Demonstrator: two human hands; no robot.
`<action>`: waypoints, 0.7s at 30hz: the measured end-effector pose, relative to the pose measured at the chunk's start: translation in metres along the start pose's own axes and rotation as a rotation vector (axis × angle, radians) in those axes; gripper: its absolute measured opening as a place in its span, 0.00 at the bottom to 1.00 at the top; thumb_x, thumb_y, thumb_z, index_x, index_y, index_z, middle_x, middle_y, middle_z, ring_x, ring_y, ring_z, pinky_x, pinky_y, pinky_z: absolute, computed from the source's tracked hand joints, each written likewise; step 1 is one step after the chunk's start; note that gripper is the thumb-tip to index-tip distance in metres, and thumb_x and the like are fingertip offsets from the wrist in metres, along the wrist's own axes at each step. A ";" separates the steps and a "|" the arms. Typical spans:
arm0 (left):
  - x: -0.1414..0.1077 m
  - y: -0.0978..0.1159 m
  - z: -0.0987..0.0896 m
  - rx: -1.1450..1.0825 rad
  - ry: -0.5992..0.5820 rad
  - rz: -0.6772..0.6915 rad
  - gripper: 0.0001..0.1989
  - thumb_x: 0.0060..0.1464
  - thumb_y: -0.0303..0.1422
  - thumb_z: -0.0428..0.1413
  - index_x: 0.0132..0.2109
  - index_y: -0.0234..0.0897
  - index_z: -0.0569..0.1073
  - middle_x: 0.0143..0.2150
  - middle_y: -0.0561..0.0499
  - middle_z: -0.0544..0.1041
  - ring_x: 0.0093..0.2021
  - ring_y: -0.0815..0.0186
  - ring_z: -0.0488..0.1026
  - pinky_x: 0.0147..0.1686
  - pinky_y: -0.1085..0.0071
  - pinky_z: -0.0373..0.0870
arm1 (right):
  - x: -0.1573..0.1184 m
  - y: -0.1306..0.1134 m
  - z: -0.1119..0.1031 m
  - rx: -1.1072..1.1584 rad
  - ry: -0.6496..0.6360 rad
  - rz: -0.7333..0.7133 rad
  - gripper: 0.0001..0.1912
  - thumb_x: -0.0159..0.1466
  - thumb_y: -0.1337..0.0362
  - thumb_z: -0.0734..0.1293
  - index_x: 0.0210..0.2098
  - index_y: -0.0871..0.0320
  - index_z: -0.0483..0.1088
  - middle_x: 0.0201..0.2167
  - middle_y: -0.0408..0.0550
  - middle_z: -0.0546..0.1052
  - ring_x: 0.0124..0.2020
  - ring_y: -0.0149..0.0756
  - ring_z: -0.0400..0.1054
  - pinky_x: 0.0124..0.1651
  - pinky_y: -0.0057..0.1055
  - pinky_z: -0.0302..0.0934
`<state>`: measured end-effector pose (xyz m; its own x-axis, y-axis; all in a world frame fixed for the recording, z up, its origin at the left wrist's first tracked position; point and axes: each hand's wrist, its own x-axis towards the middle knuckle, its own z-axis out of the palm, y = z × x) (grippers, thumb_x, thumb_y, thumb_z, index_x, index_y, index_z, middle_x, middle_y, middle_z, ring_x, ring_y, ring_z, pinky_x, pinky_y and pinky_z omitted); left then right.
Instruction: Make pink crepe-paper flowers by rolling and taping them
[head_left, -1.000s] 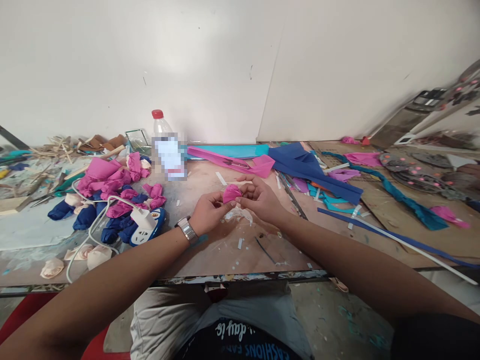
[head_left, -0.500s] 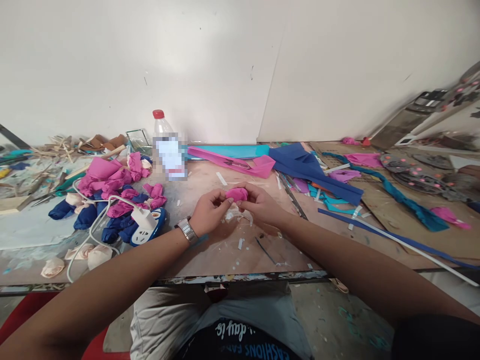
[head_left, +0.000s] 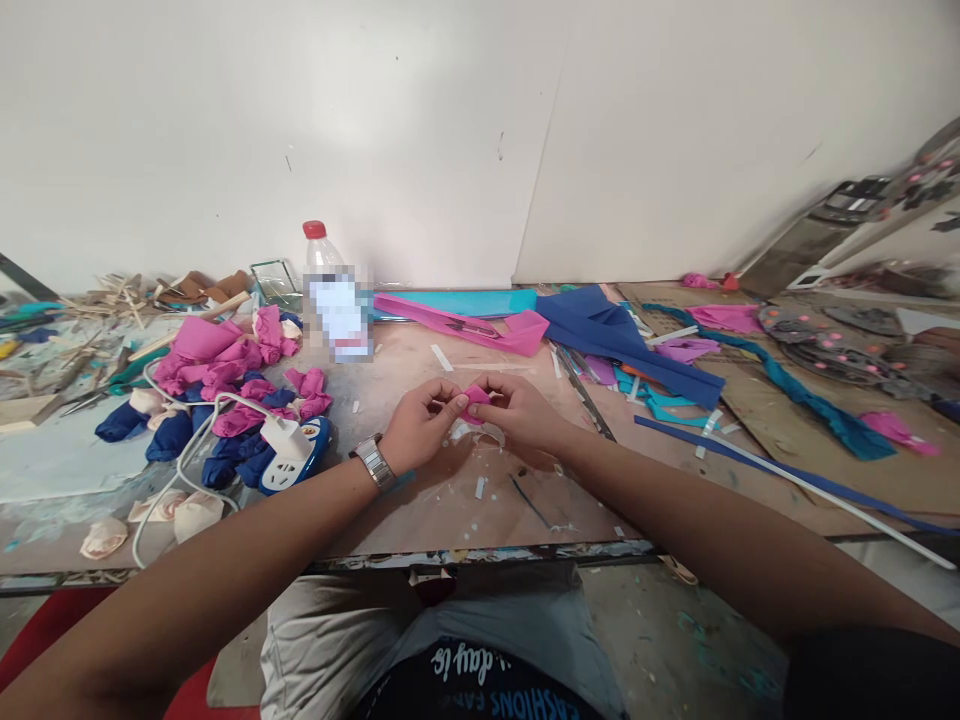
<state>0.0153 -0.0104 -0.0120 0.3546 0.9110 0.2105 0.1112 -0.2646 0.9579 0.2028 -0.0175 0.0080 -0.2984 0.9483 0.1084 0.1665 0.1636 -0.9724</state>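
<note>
Between my two hands, above the middle of the table [head_left: 442, 520], is a small folded piece of pink fabric [head_left: 475, 402]. My left hand [head_left: 426, 420], with a metal watch [head_left: 373, 461] at the wrist, pinches its left side between thumb and fingers. From the right, my right hand [head_left: 517, 408] pinches the other side. Fingers cover much of the piece. A clear, shiny scrap [head_left: 480, 436] lies on the table just below the hands. Behind them a long pink strip [head_left: 465, 328] stretches across the table, beside dark blue fabric [head_left: 600, 325].
At the left lie bundled pink fabric pieces [head_left: 206, 345], dark blue ones [head_left: 176, 435] and a blue-white power strip [head_left: 300, 460] with a white cable. A red-capped bottle [head_left: 319, 245] stands at the back. To the right are a teal strip [head_left: 795, 385] and a white rod [head_left: 825, 495].
The pink piece has been turned and squeezed between my fingers, and less of it shows now. Both hands stay at nearly the same spot, still holding it.
</note>
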 end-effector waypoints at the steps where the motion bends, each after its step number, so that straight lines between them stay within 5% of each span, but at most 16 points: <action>1: 0.000 0.000 0.000 -0.006 0.001 0.006 0.16 0.63 0.45 0.57 0.40 0.35 0.74 0.32 0.51 0.76 0.28 0.70 0.68 0.29 0.73 0.64 | 0.000 0.000 0.001 0.023 0.020 0.009 0.12 0.59 0.56 0.74 0.33 0.58 0.73 0.31 0.41 0.74 0.33 0.32 0.67 0.36 0.29 0.62; 6: 0.000 0.003 -0.001 0.000 0.019 0.001 0.15 0.59 0.44 0.61 0.40 0.35 0.76 0.35 0.49 0.78 0.30 0.68 0.71 0.31 0.73 0.66 | 0.000 0.000 0.001 0.070 0.055 0.026 0.15 0.58 0.54 0.76 0.34 0.58 0.74 0.32 0.43 0.76 0.34 0.34 0.69 0.37 0.31 0.63; 12: 0.001 0.003 -0.001 -0.022 0.031 -0.061 0.16 0.56 0.44 0.63 0.37 0.34 0.76 0.32 0.50 0.78 0.27 0.70 0.69 0.28 0.73 0.64 | 0.004 0.003 -0.006 -0.089 0.111 -0.158 0.12 0.60 0.56 0.75 0.33 0.57 0.74 0.30 0.43 0.76 0.33 0.34 0.69 0.38 0.32 0.64; 21: 0.002 -0.001 -0.002 -0.201 0.050 0.021 0.17 0.55 0.45 0.65 0.35 0.34 0.76 0.41 0.44 0.81 0.40 0.63 0.77 0.43 0.66 0.74 | 0.003 -0.002 -0.011 -0.336 0.160 -0.388 0.11 0.63 0.53 0.74 0.32 0.54 0.78 0.32 0.48 0.79 0.35 0.38 0.71 0.40 0.37 0.65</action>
<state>0.0144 -0.0074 -0.0123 0.3079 0.9218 0.2356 -0.0851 -0.2200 0.9718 0.2118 -0.0118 0.0124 -0.2555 0.8260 0.5024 0.3717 0.5637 -0.7376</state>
